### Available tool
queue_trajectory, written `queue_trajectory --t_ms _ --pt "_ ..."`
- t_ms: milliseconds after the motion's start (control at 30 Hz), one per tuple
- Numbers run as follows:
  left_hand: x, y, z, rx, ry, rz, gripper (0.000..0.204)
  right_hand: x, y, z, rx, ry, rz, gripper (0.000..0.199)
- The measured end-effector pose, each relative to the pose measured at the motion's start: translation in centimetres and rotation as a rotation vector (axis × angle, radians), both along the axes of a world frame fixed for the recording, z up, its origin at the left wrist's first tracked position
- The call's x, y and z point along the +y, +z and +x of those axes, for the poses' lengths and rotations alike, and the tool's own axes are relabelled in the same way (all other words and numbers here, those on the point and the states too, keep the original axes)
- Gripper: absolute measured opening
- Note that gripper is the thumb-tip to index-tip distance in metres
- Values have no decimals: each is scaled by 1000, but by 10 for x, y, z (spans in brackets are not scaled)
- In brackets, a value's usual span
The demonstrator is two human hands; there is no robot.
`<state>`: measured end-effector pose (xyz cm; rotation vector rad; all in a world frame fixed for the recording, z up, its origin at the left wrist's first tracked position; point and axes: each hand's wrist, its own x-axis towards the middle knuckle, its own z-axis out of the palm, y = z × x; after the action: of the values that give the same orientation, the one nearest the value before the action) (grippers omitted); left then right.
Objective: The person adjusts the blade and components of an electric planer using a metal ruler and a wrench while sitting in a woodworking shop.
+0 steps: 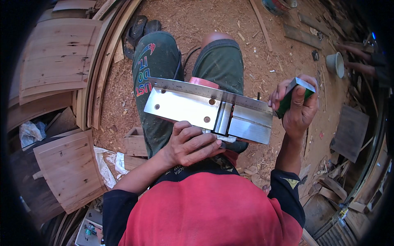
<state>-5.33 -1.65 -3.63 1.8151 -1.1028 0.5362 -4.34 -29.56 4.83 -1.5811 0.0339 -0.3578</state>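
An electric hand planer (180, 105) lies upside down across my lap, its shiny metal sole facing up. The slot with the blade drum (223, 119) runs across the sole. My left hand (192, 143) grips the planer's near side, fingers curled over its edge beside the slot. My right hand (301, 108) is closed around the green, metal-faced stock of a try square (283, 98), just past the planer's right end. The square's steel ruled blade stands on edge along the far side of the sole. A pinkish-red part of the planer shows beyond that blade.
Wooden panels (57, 53) and long boards (100, 61) lean at the left, with another panel (69, 166) nearer. Shavings cover the floor. A pair of dark sandals (141, 30) sits beyond my knee. At the right are a white bucket (335, 64), a dark board (349, 131) and another person's limbs.
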Motion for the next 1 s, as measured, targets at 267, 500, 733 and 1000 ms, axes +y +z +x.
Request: queue_trajectory --t_ms 267,500,733,1000 --pt "1 0 -1 -2 -13 26 53 0 0 -4 9 1 -15 33" --pt "1 1 -1 -12 -13 13 33 0 -1 -4 13 -5 -5 33" --pt "6 -1 -1 -33 -44 65 39 -1 0 -5 11 12 -10 33" --pt "6 0 -1 -43 -47 82 39 -2 -1 -5 1 12 -18 34"
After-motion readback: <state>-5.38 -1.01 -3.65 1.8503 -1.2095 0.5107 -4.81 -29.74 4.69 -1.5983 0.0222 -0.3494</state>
